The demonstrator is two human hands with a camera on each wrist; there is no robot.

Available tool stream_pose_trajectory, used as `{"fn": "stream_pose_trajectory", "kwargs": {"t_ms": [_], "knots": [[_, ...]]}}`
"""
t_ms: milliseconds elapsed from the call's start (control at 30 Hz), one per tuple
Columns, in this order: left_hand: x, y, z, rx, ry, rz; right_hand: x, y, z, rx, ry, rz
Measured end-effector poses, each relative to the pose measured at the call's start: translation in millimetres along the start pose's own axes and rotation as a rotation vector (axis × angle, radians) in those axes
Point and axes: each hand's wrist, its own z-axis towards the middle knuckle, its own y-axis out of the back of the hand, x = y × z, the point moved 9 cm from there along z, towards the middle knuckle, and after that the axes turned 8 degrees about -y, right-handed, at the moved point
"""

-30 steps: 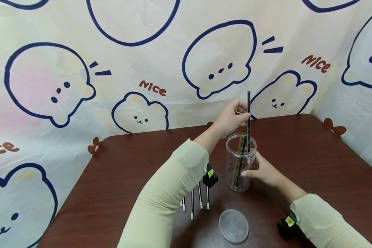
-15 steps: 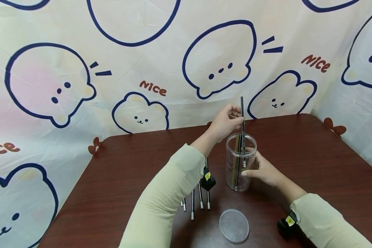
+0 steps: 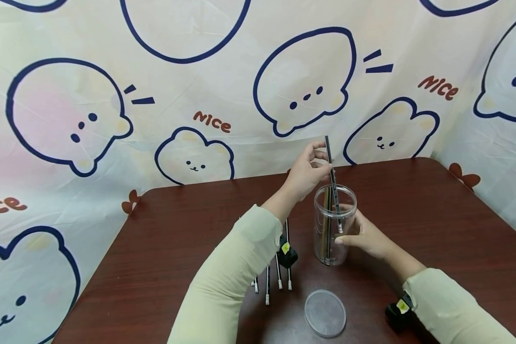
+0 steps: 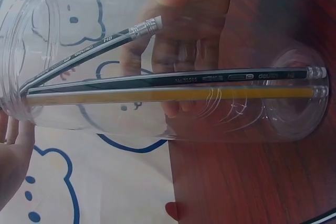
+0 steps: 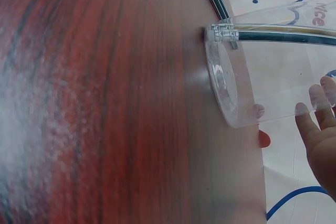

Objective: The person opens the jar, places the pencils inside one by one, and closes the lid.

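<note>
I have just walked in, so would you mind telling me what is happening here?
A person's left hand holds a black-and-silver pencil, its white eraser end hanging inside a clear cylindrical jar without reaching the bottom. The right hand grips the jar. A yellow pencil and another dark pencil stand inside. More dark, white-ended pencils lie on the brown table, and a round translucent lid rests nearby.

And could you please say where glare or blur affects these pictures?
Head view: pale sheen on the tabletop beside the round lid; left wrist view: curved reflections on the clear jar; right wrist view: whitish glare softens the wood grain at far left.
</note>
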Motion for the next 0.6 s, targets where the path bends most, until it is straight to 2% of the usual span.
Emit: {"fn": "stream_pose_trajectory", "kwargs": {"t_ms": [100,200,400,600], "knots": [[-6.9,0.3,-5.6,-0.011,-0.001,-0.014,0.1,0.2,-0.2,-0.009,-0.015,-0.017],[-7.3,0.3,-7.3,-0.014,-0.005,-0.030,0.4,0.7,-0.1,-0.016,-0.021,-0.014],[7.1,3.1,-4.1,-0.030,-0.007,-0.060,1.7,-0.9,0.1,-0.001,-0.008,0.033],[14.6,4.1,-6.8,-0.033,-0.005,-0.038,1.1,0.0,-0.8,-0.019,-0.015,-0.003]]}}
